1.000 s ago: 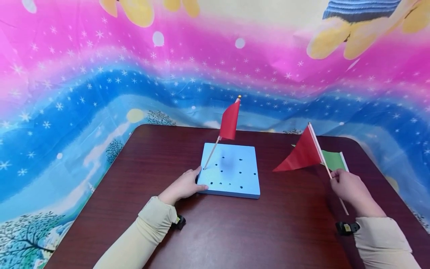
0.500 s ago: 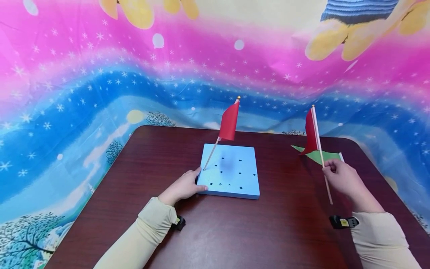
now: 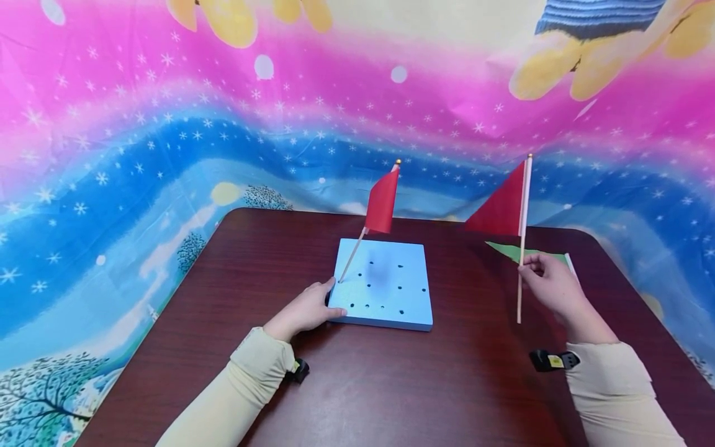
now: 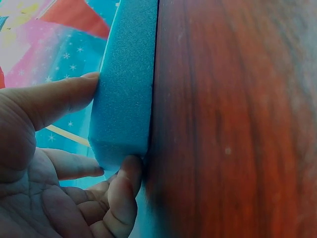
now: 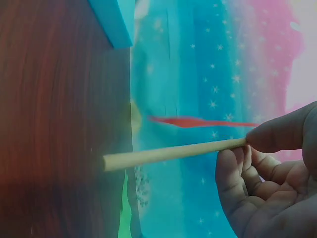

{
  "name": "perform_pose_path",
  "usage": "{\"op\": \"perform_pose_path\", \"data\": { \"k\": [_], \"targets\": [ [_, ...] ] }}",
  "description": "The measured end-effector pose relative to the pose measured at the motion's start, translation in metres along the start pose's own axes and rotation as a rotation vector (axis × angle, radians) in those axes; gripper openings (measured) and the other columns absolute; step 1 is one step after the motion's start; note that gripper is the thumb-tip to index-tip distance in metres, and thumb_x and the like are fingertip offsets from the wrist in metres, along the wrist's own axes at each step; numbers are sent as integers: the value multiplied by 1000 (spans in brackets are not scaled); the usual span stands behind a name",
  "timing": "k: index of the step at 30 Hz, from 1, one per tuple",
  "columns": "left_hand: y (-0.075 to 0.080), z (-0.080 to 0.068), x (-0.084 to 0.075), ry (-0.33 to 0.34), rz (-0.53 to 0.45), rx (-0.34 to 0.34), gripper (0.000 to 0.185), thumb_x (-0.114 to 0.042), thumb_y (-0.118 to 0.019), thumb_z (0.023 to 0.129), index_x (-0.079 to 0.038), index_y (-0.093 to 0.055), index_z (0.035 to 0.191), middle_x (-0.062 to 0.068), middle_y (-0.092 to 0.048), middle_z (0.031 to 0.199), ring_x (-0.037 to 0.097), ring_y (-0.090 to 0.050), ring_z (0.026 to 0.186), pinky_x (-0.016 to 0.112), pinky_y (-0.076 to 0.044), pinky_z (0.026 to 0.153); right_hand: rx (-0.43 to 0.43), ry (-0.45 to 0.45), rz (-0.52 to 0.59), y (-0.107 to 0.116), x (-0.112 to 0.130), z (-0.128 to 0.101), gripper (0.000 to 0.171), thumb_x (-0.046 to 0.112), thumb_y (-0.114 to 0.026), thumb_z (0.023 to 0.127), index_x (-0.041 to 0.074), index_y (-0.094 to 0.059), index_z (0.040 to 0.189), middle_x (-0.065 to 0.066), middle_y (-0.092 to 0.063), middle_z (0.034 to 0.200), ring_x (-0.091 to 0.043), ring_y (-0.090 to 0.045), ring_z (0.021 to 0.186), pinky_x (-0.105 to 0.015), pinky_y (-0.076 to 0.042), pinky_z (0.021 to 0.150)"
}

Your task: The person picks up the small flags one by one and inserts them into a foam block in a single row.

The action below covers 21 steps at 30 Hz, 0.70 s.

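A blue foam block [image 3: 384,284] with several holes lies on the dark wooden table [image 3: 357,385]. A red flag [image 3: 382,202] on a thin stick leans in a hole at the block's near left. My left hand [image 3: 306,308] grips the block's near left corner [image 4: 124,99], thumb on top and fingers at the edge. My right hand [image 3: 550,287] pinches the stick [image 5: 168,152] of a second red flag [image 3: 501,208], holding it upright above the table to the right of the block.
A green flag [image 3: 530,255] lies flat on the table behind my right hand. A bright pink and blue starry cloth [image 3: 167,136] hangs behind and around the table. Black wrist straps [image 3: 550,360] sit on both sleeves.
My right hand has lifted the second red flag off the green one, turned its stick upright and moved it left toward the block. The left hand and block have not moved.
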State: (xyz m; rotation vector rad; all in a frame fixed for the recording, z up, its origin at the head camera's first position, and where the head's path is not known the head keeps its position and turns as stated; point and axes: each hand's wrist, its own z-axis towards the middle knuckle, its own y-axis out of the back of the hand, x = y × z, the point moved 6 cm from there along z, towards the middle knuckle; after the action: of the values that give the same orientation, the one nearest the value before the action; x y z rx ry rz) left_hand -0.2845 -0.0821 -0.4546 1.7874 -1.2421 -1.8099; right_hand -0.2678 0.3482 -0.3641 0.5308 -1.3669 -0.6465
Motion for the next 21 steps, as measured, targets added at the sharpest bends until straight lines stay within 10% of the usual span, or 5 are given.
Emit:
{"op": "perform_pose_path", "data": {
  "k": [21],
  "targets": [
    [0, -2, 0, -5, 2, -2, 86, -30, -76, 95, 6, -31, 159, 32, -43, 152, 40, -41, 143, 51, -38, 112, -69, 118, 401, -60, 55, 22, 14, -2, -53, 105, -13, -51, 113, -12, -57, 94, -6, -62, 78, -19, -56, 76]
  ]
}}
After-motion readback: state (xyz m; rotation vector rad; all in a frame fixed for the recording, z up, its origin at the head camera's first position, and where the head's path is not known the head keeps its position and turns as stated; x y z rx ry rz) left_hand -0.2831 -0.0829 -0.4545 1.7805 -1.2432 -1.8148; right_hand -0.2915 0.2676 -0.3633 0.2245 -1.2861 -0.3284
